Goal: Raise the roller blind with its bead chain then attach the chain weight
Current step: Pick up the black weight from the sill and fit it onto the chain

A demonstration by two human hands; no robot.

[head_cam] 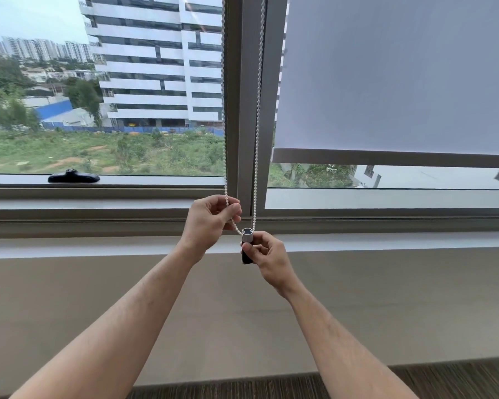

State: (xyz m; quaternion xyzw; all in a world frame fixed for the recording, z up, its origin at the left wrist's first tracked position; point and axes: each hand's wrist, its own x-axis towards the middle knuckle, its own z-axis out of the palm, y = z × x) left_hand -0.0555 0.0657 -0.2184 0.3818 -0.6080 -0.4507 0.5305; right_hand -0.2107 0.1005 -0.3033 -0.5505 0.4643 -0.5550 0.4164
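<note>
Now my left hand pinches the chain while my right hand grips the weight at its loop, the blind half raised.

A wide window fills the scene from nine to three o'clock, its grey mullion at twelve. Outside stand a white office block and scrubland. A beige wall and striped carpet lie toward six.

Open air lies below my hands, before the wall. The mullion stands just behind the bead chain; the sill seems bare.
</note>
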